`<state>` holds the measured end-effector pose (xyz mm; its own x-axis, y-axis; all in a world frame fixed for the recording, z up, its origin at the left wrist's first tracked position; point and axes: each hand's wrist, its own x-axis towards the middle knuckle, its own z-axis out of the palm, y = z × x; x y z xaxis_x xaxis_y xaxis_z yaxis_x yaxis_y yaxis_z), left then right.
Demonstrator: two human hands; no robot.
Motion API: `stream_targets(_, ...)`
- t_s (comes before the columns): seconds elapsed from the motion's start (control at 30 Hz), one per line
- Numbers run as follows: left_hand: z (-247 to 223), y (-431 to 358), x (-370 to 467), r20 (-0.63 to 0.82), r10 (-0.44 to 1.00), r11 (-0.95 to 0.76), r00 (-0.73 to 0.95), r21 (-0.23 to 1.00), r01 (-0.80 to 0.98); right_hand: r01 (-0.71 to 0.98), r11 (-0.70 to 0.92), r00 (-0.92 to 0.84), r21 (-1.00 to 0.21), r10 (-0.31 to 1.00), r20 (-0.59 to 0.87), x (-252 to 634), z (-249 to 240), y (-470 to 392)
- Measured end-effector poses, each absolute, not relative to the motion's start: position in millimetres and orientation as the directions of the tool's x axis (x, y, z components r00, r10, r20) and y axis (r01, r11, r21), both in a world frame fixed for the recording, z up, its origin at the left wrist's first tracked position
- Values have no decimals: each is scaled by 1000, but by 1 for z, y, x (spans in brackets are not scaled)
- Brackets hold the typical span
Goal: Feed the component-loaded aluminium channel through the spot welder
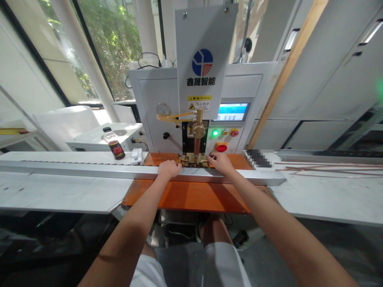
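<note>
A long silvery metal bar (98, 171) lies crosswise on the bench, with a row of small dark points along its far edge. My left hand (169, 169) is closed over this bar, left of the welding machine's copper electrode (196, 147). On the other side, my right hand (220, 162) has its fingers pinched together beside the brass fixture (191, 159); whatever is in the pinch is too small to make out. The electrode points down at the fixture, between both hands. An orange board (203, 195) lies under the bar.
The machine's white housing (158, 95) rises in front, with a lit screen (231, 111), a green light (215, 133) and a red knob (222, 147). A dark-labelled bottle (116, 147) and a small white object (137, 156) stand left. Thin copper-coloured rods (317, 169) lie right.
</note>
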<state>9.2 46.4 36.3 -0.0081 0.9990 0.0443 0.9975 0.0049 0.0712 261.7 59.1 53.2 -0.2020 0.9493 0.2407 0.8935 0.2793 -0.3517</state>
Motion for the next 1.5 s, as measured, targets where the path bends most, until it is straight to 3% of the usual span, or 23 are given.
stream_targets(0.4, 36, 45, 9, 35, 999, 11, -14, 73, 997, 911, 277, -247, -306, 960, 131, 250, 37, 66)
stream_targets(0.83, 37, 48, 5, 1, 999, -33, 33, 84, 996, 919, 264, -243, -292, 964, 108, 248, 33, 68)
stream_targets(0.97, 37, 54, -2, 14, 998, -58, 57, 162, 985, 913, 266, -241, -308, 963, 117, 248, 33, 68)
stream_targets(1.2, 44, 67, -20, 83, 984, -179, 159, 400, 899, 908, 282, -252, -310, 958, 134, 249, 31, 72)
stream_targets(1.33, 49, 66, -33, 119, 982, -182, 148, 361, 915, 899, 276, -249, -339, 961, 123, 249, 30, 73)
stream_targets(1.5, 47, 64, -41, 108, 987, -140, 119, 218, 966, 901, 273, -245, -337, 962, 123, 249, 30, 72)
